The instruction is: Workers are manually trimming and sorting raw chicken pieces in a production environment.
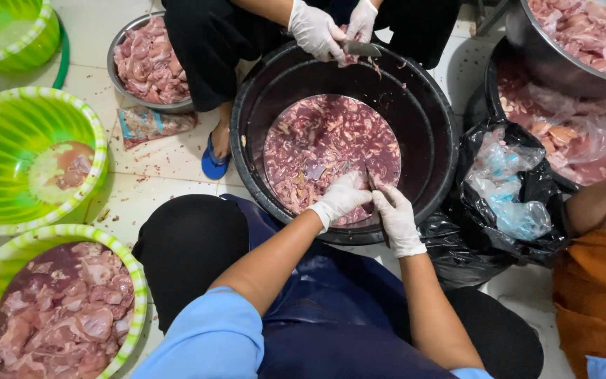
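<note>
Meat pieces, purplish-red and wet, fill the black tub; both gloved hands pinch one piece.

The big round black plastic tub looked glossy and wet. Thin white gloves, probably latex, covered the left hand and right hand. The far steel bowl shone smooth.

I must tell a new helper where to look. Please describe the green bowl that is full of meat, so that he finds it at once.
Start from the big black tub in the middle, where the gloved hands work. Go to the three green bowls on the tiled floor at the left. The full green bowl is the bottom one, piled with pink meat pieces; the others hold little or none.
</note>
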